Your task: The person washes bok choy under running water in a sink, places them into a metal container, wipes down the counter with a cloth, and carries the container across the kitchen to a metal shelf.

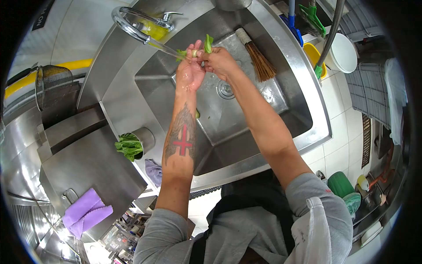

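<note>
My right hand (220,62) pinches a green leafy vegetable with a pale stem, its upright leaf (208,42) showing above my fingers. Beneath it, my left hand (190,74) is turned palm up, wet, with fingers stretched out, and the pale stem (194,53) lies against them. Another bit of green leaf (180,55) shows at the left edge of that hand. Water runs from the curved faucet (132,31) onto my hands, over the steel sink (237,103). On the ledge, a metal container (146,137) lies tilted, holding green leaves (128,147).
A straw whisk brush (259,57) lies in the sink, near the drain (225,89). A yellow soap bottle (153,30) stands behind the faucet. Purple cloth (88,212) rests on the left counter. A white bucket (343,53) is beyond the sink's right edge.
</note>
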Demonstrator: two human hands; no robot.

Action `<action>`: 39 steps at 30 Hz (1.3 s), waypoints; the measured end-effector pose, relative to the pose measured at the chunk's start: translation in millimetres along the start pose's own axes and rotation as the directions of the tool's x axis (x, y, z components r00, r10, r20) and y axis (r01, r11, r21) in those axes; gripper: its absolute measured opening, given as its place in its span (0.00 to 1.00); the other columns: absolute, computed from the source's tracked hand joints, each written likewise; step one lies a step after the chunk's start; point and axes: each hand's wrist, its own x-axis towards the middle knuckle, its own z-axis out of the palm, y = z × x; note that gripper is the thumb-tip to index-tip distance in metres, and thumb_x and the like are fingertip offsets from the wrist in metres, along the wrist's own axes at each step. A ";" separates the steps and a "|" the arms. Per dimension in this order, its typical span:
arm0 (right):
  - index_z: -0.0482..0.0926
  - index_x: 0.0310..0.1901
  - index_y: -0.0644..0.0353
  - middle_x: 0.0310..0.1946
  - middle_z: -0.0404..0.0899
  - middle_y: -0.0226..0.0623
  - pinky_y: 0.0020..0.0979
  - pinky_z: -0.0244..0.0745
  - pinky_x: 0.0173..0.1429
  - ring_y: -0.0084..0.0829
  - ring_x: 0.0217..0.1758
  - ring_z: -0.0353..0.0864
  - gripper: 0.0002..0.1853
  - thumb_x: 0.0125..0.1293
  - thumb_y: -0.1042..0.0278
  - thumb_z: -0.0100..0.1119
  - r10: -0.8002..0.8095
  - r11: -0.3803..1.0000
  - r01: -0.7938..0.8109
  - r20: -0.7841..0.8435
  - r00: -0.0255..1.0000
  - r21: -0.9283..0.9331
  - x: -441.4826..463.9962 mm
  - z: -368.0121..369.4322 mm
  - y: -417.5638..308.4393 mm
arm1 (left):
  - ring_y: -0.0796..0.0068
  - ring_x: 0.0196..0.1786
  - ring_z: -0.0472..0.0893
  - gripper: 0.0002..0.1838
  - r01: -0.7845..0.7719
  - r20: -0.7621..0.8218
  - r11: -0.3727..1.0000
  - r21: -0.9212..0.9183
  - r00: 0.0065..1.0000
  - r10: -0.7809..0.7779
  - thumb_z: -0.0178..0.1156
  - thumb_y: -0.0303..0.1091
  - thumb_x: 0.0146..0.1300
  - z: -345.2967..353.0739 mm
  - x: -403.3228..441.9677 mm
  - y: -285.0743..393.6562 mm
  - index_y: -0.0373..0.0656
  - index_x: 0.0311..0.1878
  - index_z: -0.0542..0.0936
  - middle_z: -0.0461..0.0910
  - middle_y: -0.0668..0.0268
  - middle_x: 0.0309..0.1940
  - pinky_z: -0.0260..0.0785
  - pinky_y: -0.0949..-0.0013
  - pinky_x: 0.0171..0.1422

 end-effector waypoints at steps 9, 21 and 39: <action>0.80 0.38 0.70 0.30 0.84 0.44 0.36 0.77 0.33 0.35 0.32 0.84 0.15 0.68 0.61 0.61 -0.089 0.946 0.107 0.071 0.993 -0.306 -15.8 0.1 -15.3 | 0.64 0.60 0.76 0.15 0.068 -0.076 0.963 0.262 0.996 -0.050 0.53 0.38 0.74 -3.5 -3.9 10.4 0.46 0.59 0.72 0.73 0.58 0.65 0.71 0.54 0.60; 0.80 0.42 0.67 0.30 0.81 0.49 0.35 0.80 0.36 0.35 0.29 0.82 0.11 0.67 0.69 0.50 0.160 0.978 -0.151 0.058 0.985 -0.145 65.3 42.9 82.5 | 0.56 0.44 0.85 0.30 0.420 -0.613 0.679 0.602 0.788 0.056 0.51 0.52 0.72 -141.3 -70.2 4.1 0.31 0.61 0.71 0.84 0.51 0.40 0.78 0.59 0.51; 0.83 0.33 0.67 0.28 0.82 0.44 0.31 0.72 0.33 0.27 0.29 0.80 0.20 0.66 0.53 0.64 -0.297 0.636 0.016 -0.226 0.928 -0.771 28.8 -81.5 69.0 | 0.55 0.53 0.78 0.13 0.187 -0.231 0.979 0.085 0.959 -0.164 0.47 0.21 0.70 -80.7 31.9 -59.1 0.28 0.55 0.72 0.74 0.49 0.53 0.72 0.55 0.63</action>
